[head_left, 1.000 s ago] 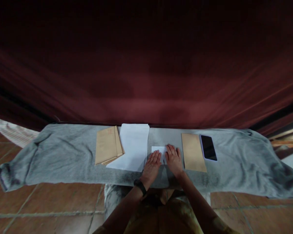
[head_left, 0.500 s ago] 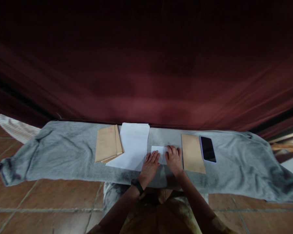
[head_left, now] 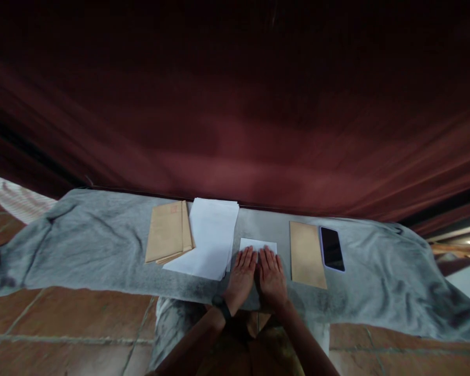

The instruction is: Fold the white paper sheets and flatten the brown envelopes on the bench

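Note:
A small white piece of paper (head_left: 258, 243), apparently folded, lies on the grey cloth in front of me. My left hand (head_left: 241, 274) rests flat on its left part, fingers stretched out and pointing away from me. Beside it, my right hand (head_left: 272, 277) lies flat on the right part, fingers extended too. The hands are close together and cover most of the paper; only its far strip shows. Just left of them is a stack of white paper sheets (head_left: 209, 235). To the right lies a single brown envelope (head_left: 307, 256).
Several brown envelopes (head_left: 165, 232) are piled at the left, partly over the sheets. A phone (head_left: 332, 249) with a dark screen lies right of the single envelope. Grey cloth (head_left: 94, 240) covers the narrow surface, and a dark red curtain (head_left: 235, 172) hangs behind it.
My right hand has moved left, close to my left hand, and its bent fingers have flattened onto the paper. My left hand stays on the paper. The view has shifted slightly.

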Available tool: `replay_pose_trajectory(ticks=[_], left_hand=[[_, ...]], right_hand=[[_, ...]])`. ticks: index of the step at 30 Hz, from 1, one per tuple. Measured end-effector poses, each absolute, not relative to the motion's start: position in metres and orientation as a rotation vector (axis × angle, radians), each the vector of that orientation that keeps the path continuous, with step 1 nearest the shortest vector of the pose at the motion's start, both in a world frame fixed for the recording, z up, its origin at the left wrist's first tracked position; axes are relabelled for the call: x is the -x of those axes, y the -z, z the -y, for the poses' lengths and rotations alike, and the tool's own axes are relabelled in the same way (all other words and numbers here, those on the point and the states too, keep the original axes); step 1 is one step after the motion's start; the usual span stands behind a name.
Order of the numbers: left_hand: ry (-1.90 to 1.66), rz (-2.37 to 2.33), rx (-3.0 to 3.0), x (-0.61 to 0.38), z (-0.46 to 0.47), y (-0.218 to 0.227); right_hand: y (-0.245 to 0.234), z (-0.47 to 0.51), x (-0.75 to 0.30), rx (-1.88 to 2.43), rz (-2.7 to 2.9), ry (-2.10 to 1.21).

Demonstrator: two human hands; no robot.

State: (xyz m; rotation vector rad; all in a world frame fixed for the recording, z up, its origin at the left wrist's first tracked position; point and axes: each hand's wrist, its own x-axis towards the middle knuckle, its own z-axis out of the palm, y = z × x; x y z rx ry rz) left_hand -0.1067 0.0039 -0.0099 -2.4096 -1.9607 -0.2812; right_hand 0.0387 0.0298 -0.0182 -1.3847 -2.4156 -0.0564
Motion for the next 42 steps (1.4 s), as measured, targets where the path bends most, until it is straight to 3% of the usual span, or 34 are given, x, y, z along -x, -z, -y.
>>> replay_pose_trajectory(ticks=[8,17,28,42], left_hand=[[0.48,2.087,2.436,0.081,-0.028,-0.006],[0.451,2.189,2.248,0.097,-0.026,0.011],[0.374,2.126,2.243,0.102,-0.026,0.014],[0.461,2.164,2.192,0.095,-0.026,0.008]], right_hand=[[0.008,-0.023,-0.034,1.408,2.427,0.134],[0.017,-0.014,-0.043,1.467,2.356,0.23],[0.012,-0.041,-0.023,1.464,2.363,-0.043],[0.025,-0.041,-0.049,1.534,2.277,0.142]])
